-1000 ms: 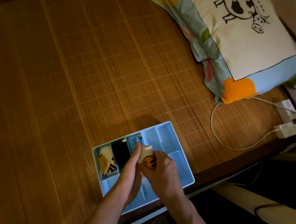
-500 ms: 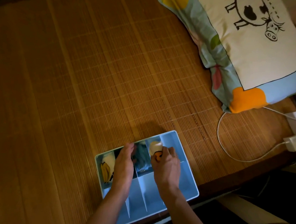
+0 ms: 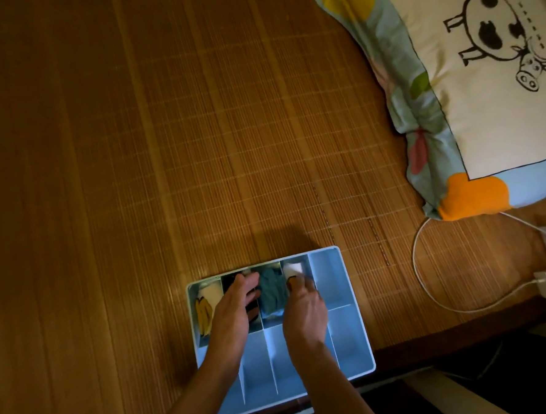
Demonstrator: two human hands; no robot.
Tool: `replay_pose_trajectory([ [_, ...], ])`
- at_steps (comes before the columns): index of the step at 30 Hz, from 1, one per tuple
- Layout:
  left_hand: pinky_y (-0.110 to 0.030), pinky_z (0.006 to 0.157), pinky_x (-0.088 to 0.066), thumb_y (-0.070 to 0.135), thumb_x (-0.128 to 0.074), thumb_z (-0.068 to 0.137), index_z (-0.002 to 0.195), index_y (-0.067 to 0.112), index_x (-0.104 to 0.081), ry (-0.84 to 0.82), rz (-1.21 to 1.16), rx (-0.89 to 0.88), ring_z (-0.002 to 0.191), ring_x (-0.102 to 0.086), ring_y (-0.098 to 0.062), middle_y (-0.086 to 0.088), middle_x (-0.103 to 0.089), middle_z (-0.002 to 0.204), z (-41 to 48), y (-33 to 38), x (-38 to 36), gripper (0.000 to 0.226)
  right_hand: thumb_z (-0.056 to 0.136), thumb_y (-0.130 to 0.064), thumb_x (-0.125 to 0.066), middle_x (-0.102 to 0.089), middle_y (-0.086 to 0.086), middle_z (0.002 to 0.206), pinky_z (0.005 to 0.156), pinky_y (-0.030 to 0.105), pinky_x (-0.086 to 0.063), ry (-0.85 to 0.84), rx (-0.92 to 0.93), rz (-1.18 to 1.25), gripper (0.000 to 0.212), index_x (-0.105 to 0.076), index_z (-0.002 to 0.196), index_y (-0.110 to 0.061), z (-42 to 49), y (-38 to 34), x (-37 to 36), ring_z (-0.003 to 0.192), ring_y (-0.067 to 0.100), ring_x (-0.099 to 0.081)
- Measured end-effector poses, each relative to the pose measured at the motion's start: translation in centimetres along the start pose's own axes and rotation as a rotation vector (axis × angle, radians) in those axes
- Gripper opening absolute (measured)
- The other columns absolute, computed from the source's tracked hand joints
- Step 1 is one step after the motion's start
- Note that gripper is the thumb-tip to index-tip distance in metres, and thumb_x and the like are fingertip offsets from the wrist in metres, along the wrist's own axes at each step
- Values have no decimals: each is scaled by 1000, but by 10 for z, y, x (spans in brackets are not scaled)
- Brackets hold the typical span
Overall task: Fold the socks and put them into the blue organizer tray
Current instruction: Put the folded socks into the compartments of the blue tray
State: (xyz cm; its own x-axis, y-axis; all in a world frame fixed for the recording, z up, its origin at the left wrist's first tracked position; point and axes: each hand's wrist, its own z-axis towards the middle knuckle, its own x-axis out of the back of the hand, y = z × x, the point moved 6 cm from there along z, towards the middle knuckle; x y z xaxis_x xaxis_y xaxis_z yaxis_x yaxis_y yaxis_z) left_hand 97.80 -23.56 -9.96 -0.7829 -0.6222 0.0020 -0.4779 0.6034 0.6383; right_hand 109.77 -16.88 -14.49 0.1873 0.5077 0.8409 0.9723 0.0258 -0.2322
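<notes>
Right hand (image 3: 305,311) gripping white sock (image 3: 293,268) in tray (image 3: 353,333); left hand (image 3: 235,303) alongside, lying flat and released over black sock (image 3: 229,281).

Both bare forearms (image 3: 220,363) reached forward from the lower edge, side by side. The left hand (image 3: 234,303) lay flat, palm down, fingers straight and pointing away. The right hand (image 3: 305,311) curled its fingers down onto a folded sock (image 3: 293,268), its thumb hidden.

Black sock (image 3: 228,281) mostly under left hand (image 3: 233,313)
</notes>
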Motion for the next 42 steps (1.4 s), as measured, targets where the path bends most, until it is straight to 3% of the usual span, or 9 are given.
replay_pose_trajectory([
  [3, -42, 110, -45, 32, -37, 110, 131, 10, -65, 6, 2, -2, 114, -65, -17, -4, -69, 126, 2, 1, 9, 41, 94, 6, -51, -63, 5, 123, 88, 30, -51, -13, -26, 53, 37, -55, 126, -12, -1, 0, 5, 111, 23, -64],
  [7, -33, 94, -54, 19, -44, 109, 121, 12, -68, -49, 130, -92, 106, -71, -19, -5, -77, 112, -7, 12, 30, 28, 100, -8, -49, -68, 4, 112, 76, 36, -54, 73, -100, 210, 26, -62, 122, -15, -23, 8, 25, 100, 26, -66],
  [10, -29, 90, -56, 8, -49, 107, 116, 8, -70, -86, 188, -147, 104, -72, -24, -9, -78, 108, -34, 35, 60, 23, 101, -3, -50, -73, 3, 108, 68, 16, -43, 88, -76, 518, 30, -69, 123, -12, -58, 8, 55, 97, 23, -69],
  [12, -22, 82, -56, 5, -50, 105, 114, 6, -71, -110, 168, -169, 100, -74, -25, -10, -79, 104, -57, 58, 85, 23, 101, 4, -50, -74, -1, 110, 83, 15, -49, 34, -48, 734, 31, -71, 120, -9, -81, -1, 86, 106, 19, -69],
  [14, -19, 77, -57, 1, -49, 105, 111, 8, -72, -127, 165, -210, 96, -76, -23, -9, -80, 100, -83, 85, 111, 25, 101, 5, -50, -74, -2, 117, 103, 34, -52, -47, -12, 883, 33, -72, 120, -11, -105, -12, 118, 116, 16, -67],
  [20, -18, 81, -56, -2, -44, 105, 107, 15, -71, -38, 201, -421, 91, -73, -10, 4, -81, 94, -184, 165, 192, 31, 102, -8, -55, -75, -18, 113, 91, 23, -55, -19, 256, 898, 35, -70, 119, -34, -184, -65, 238, 107, -2, -68],
  [24, -29, 92, -56, 9, -46, 107, 119, 13, -70, 30, 139, -552, 105, -72, -18, -2, -78, 110, -272, 212, 237, 27, 104, -21, -54, -69, -25, 122, 89, 18, -46, -13, 382, 881, 29, -69, 123, -37, -235, -110, 296, 114, -8, -61],
  [32, -38, 98, -53, 14, -45, 106, 123, 12, -69, 327, -124, -664, 112, -70, -22, -5, -75, 119, -401, 208, 318, 29, 105, -13, -51, -67, -24, 125, 98, 21, -47, -121, 674, 830, 35, -66, 127, -36, -291, -206, 320, 118, -6, -60],
  [42, -38, 95, -53, 18, -42, 109, 108, 35, -75, 936, -469, -578, 108, -72, -12, 4, -76, 117, -553, 60, 433, 38, 101, -21, -58, -71, -21, 119, 106, 42, -50, -502, 946, 678, 28, -71, 119, -38, -381, -324, 259, 114, -1, -64],
])
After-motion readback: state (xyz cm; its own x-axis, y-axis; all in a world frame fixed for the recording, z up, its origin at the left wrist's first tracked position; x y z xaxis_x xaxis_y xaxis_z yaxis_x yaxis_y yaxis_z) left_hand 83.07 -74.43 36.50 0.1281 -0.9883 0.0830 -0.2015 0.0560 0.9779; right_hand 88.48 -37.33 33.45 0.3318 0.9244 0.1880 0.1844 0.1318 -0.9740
